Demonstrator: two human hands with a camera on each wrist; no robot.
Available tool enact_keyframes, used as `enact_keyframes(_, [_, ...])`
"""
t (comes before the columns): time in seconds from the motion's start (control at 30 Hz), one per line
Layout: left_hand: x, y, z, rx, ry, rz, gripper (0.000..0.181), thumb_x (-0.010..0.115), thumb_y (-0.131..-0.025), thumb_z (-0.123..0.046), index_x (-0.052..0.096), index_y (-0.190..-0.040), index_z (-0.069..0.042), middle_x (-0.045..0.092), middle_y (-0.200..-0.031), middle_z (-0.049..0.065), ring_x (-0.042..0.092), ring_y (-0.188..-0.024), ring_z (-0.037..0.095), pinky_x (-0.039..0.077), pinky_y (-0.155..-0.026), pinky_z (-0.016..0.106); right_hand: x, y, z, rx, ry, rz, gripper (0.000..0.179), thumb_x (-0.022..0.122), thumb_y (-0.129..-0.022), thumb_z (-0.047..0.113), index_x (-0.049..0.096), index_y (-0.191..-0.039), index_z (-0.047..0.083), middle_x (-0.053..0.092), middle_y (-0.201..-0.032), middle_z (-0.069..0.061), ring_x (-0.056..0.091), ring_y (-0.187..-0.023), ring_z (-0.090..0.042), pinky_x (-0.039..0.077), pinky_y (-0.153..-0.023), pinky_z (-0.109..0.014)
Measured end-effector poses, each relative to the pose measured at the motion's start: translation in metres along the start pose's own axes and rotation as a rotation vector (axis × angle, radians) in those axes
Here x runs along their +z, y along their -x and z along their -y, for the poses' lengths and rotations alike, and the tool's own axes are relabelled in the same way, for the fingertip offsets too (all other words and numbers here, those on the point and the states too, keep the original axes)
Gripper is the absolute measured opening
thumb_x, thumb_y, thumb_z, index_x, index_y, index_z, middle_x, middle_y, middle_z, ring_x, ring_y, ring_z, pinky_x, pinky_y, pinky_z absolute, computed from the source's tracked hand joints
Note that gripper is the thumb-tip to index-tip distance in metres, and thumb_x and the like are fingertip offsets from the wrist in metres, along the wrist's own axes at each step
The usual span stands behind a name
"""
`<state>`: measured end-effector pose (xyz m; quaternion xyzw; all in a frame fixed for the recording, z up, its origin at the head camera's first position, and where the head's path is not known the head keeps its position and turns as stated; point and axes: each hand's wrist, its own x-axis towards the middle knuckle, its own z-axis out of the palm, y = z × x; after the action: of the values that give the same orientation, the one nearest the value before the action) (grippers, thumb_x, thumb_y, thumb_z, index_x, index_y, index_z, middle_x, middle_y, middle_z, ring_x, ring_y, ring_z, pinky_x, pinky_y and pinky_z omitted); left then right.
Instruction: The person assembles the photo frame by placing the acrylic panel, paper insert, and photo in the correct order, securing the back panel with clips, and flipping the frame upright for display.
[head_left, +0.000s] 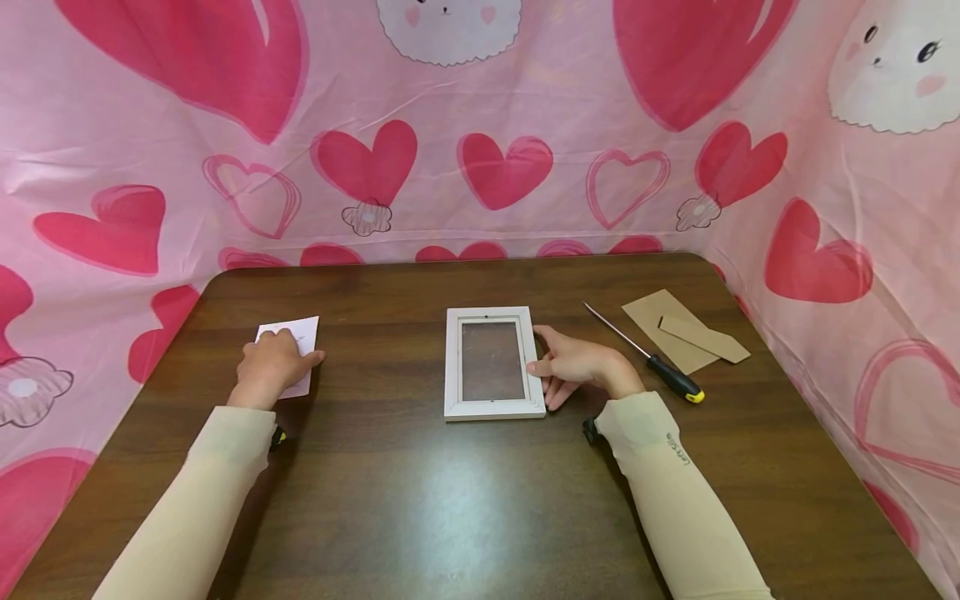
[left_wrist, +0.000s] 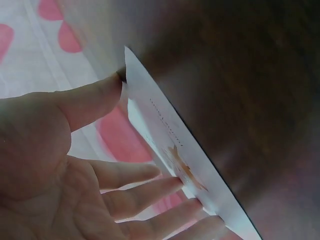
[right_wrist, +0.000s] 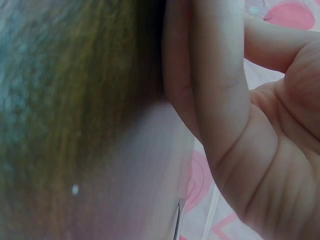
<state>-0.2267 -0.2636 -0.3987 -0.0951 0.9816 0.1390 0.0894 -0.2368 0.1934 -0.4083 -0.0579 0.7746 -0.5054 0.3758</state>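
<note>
My left hand (head_left: 272, 364) lies over a white printed card (head_left: 303, 336) on the left of the table. In the left wrist view the spread fingertips touch the printed card (left_wrist: 165, 135), and the thumb (left_wrist: 95, 102) meets its edge near a raised corner. A white picture frame (head_left: 495, 408) rests at the middle of the table, its clear pane (head_left: 492, 362) showing inside. My right hand (head_left: 573, 365) grips its right side, thumb on top of the border and fingers along the outer edge. The right wrist view shows that hand's curled fingers (right_wrist: 220, 75), not the frame.
To the right of the right hand lie a screwdriver (head_left: 678, 379) with a black and yellow handle and a brown backing board (head_left: 652, 308). A cardboard stand (head_left: 705, 340) lies across the board. Pink heart-patterned cloth (head_left: 435, 100) surrounds the wooden table (head_left: 375, 492).
</note>
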Motion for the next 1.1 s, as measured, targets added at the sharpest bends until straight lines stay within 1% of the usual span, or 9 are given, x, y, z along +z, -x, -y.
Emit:
enact_keyframes(0.17, [0.002,0.002,0.002,0.086,-0.030,-0.028,0.061,0.072,-0.097,-0.035,0.057,-0.121,0.019,0.052,-0.120,0.042,0.052,-0.108,0.063,0.054,-0.077,0.063,-0.001,-0.001,-0.001,-0.001,-0.002,-0.001,0.082,0.059,-0.110,0.013,0.002,-0.169,0.017,0.062,-0.100,-0.023,0.071,-0.063,-0.027,0.067,-0.066,-0.043])
enact_keyframes(0.37, [0.004,0.001,0.002,0.189,-0.068,-0.060,0.043,0.072,-0.096,-0.028,0.065,-0.103,0.013,0.062,-0.104,0.037,0.060,-0.091,0.051,0.054,-0.073,0.058,-0.001,0.000,-0.002,0.003,0.001,-0.006,0.082,0.059,-0.110,0.013,0.003,-0.169,0.018,0.061,-0.099,-0.023,0.072,-0.063,-0.027,0.067,-0.067,-0.044])
enact_keyframes(0.5, [0.005,0.002,0.001,0.196,-0.058,-0.067,0.032,0.068,-0.096,-0.025,0.065,-0.092,0.007,0.065,-0.092,0.031,0.061,-0.079,0.044,0.053,-0.063,0.052,-0.001,-0.001,-0.002,-0.001,0.005,-0.004,0.082,0.060,-0.110,0.013,0.003,-0.169,0.017,0.061,-0.099,-0.023,0.071,-0.063,-0.027,0.067,-0.066,-0.044])
enact_keyframes(0.6, [0.005,0.003,-0.001,0.199,-0.042,-0.097,0.025,0.065,-0.096,-0.020,0.066,-0.084,0.002,0.065,-0.084,0.026,0.060,-0.071,0.042,0.052,-0.055,0.048,-0.001,-0.001,-0.003,-0.002,0.010,-0.002,0.083,0.060,-0.110,0.014,0.002,-0.169,0.017,0.061,-0.099,-0.022,0.071,-0.063,-0.026,0.067,-0.066,-0.043])
enact_keyframes(0.73, [0.003,0.005,-0.007,0.204,-0.033,-0.173,0.022,0.061,-0.094,-0.015,0.069,-0.078,-0.002,0.067,-0.083,0.031,0.063,-0.070,0.049,0.053,-0.051,0.055,-0.001,0.000,-0.001,0.005,0.013,-0.003,0.083,0.060,-0.109,0.013,0.003,-0.169,0.017,0.061,-0.099,-0.022,0.072,-0.063,-0.026,0.067,-0.066,-0.043])
enact_keyframes(0.8, [0.002,0.006,-0.009,0.211,-0.031,-0.211,0.020,0.060,-0.093,-0.011,0.071,-0.079,0.000,0.067,-0.088,0.035,0.064,-0.072,0.054,0.054,-0.052,0.060,0.000,0.001,0.000,0.006,0.012,-0.003,0.083,0.060,-0.109,0.013,0.002,-0.169,0.018,0.061,-0.099,-0.022,0.071,-0.063,-0.026,0.067,-0.066,-0.043])
enact_keyframes(0.9, [-0.001,0.007,-0.014,0.240,-0.021,-0.261,0.019,0.059,-0.092,-0.005,0.074,-0.089,0.005,0.068,-0.094,0.039,0.064,-0.075,0.057,0.054,-0.053,0.064,0.000,0.001,0.000,0.007,0.011,-0.002,0.083,0.060,-0.109,0.013,0.002,-0.169,0.018,0.061,-0.099,-0.022,0.071,-0.063,-0.026,0.067,-0.066,-0.043])
enact_keyframes(1.0, [-0.003,0.008,-0.019,0.306,-0.011,-0.313,0.020,0.059,-0.093,0.001,0.074,-0.100,0.012,0.069,-0.097,0.039,0.065,-0.076,0.056,0.056,-0.058,0.066,0.000,0.001,0.000,0.007,0.011,-0.002,0.083,0.060,-0.109,0.014,0.003,-0.169,0.018,0.061,-0.100,-0.022,0.072,-0.063,-0.026,0.067,-0.066,-0.043])
enact_keyframes(1.1, [-0.007,0.008,-0.026,0.375,0.005,-0.356,0.024,0.059,-0.093,0.004,0.075,-0.107,0.013,0.071,-0.102,0.039,0.066,-0.082,0.058,0.057,-0.070,0.069,0.000,0.001,0.000,0.006,0.011,-0.003,0.083,0.060,-0.109,0.014,0.003,-0.169,0.018,0.062,-0.100,-0.022,0.072,-0.064,-0.026,0.067,-0.066,-0.043])
